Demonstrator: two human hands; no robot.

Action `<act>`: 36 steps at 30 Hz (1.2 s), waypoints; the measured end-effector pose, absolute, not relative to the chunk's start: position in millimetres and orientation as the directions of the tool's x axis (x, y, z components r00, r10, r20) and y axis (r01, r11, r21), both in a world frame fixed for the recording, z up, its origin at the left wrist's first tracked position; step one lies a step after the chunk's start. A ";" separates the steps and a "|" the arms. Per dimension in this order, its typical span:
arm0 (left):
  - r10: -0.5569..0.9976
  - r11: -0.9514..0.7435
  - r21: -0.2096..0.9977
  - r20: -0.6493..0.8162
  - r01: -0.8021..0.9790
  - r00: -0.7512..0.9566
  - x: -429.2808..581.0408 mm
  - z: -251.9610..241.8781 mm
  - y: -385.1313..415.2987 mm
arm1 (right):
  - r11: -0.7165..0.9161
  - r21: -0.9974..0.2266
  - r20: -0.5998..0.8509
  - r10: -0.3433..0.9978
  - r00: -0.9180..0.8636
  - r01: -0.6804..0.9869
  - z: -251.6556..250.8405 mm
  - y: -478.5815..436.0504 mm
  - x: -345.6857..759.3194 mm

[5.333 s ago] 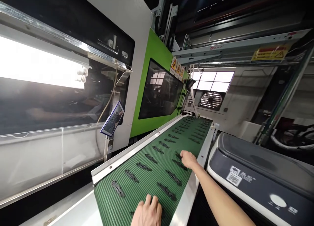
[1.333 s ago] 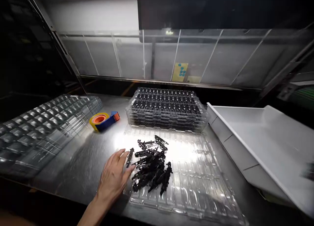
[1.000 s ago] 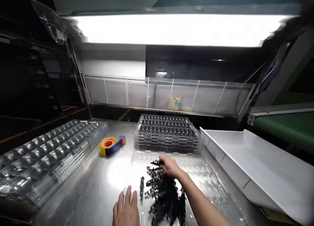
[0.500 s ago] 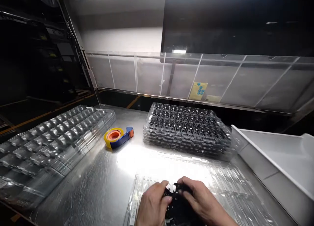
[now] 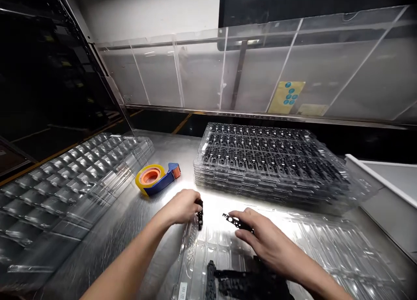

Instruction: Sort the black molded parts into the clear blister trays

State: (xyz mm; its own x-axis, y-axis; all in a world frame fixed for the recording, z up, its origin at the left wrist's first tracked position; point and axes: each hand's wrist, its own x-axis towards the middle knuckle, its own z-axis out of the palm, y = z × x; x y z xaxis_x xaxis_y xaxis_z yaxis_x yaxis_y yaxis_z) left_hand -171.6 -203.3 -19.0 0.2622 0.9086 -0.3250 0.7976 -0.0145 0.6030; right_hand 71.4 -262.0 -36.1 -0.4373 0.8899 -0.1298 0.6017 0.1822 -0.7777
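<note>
My left hand [image 5: 182, 206] pinches a small black plastic part [image 5: 200, 213] at the far left corner of a clear blister tray [image 5: 325, 252] lying on the steel table. My right hand [image 5: 263, 239] holds another black part [image 5: 233, 220] between thumb and fingers, just above the tray's far row of pockets. A loose pile of the same black parts [image 5: 241, 282] lies on the tray close to me, below both hands.
A stack of clear trays filled with black parts [image 5: 270, 161] stands behind the hands. A stack of unfilled clear trays [image 5: 58, 191] lies at the left. A yellow tape roll in a blue dispenser [image 5: 154, 178] sits between them. A white chute [image 5: 384, 187] is at the right.
Both hands have left the pile and moved forward, each with one black part. Earlier I was at the green conveyor, then turned to this table.
</note>
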 end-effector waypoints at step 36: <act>0.986 -0.155 0.357 -0.007 0.921 0.168 -132.6 -68.9 -332.5 | 0.238 -0.361 -0.160 0.937 -0.311 0.902 -49.1 -293.0 94.5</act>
State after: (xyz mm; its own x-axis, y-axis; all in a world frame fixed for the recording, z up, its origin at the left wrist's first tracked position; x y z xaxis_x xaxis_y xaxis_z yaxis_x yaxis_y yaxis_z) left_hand -132.6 -332.5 -68.9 0.1681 0.9857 -0.0065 0.9213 -0.1548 0.3568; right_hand 94.5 -293.0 -49.1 -0.3111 0.9368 -0.1598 0.9018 0.2379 -0.3608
